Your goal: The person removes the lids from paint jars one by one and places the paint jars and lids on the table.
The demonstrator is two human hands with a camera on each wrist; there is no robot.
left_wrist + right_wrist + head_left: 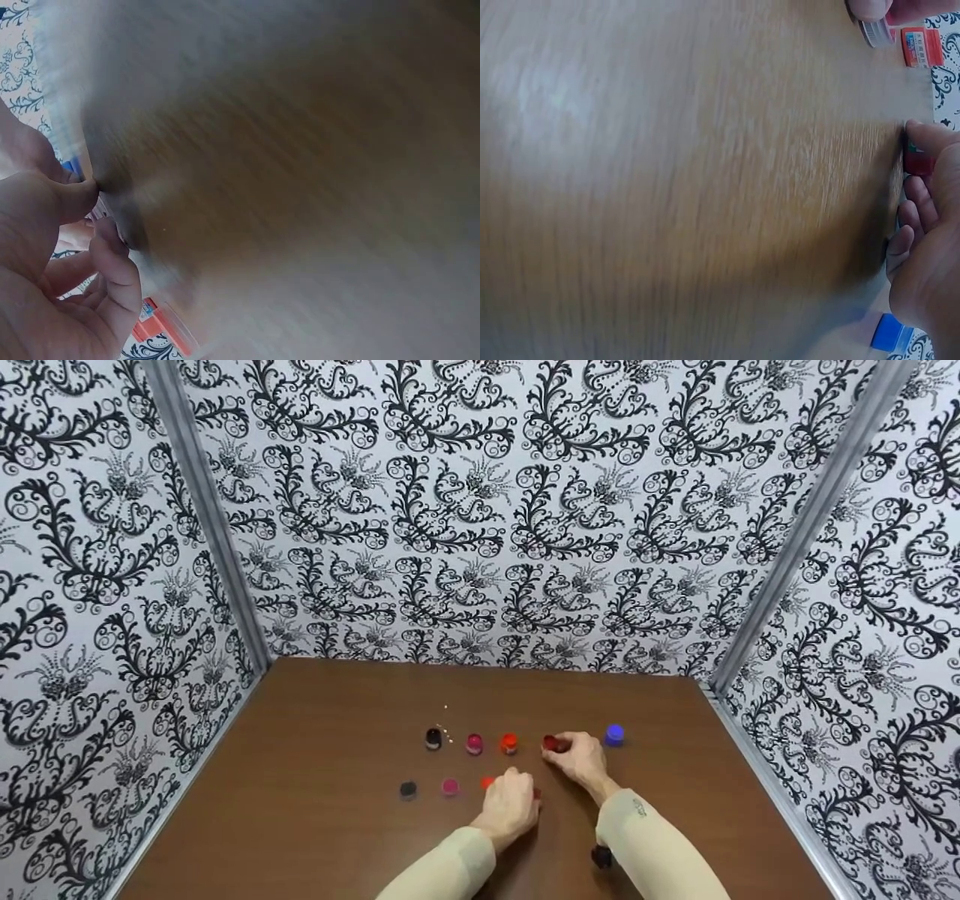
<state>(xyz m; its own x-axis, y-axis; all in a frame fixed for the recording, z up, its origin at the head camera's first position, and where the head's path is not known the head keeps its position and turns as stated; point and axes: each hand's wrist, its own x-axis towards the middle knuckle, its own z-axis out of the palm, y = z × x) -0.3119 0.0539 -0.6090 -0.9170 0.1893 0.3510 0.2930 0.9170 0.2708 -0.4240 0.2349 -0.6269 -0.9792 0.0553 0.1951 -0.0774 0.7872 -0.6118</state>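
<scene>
My right hand (579, 757) holds a small dark red jar (550, 743) on the table, with its thumb and fingers around it; the right wrist view also shows this red jar (917, 161). Nearer the front edge, my left hand (510, 804) pinches a small round piece with a clear ridged rim (877, 33), low at the tabletop. Most of that piece is hidden by the fingers in the head view. Left of the red jar stand an orange jar (509, 744), a magenta jar (474, 745) and a black jar (433, 739).
A blue jar (614, 735) stands right of my right hand. In the front row lie a dark round piece (408, 790), a magenta one (450, 787) and an orange one (487, 783) partly behind my left hand. Patterned walls enclose the brown table (315, 735).
</scene>
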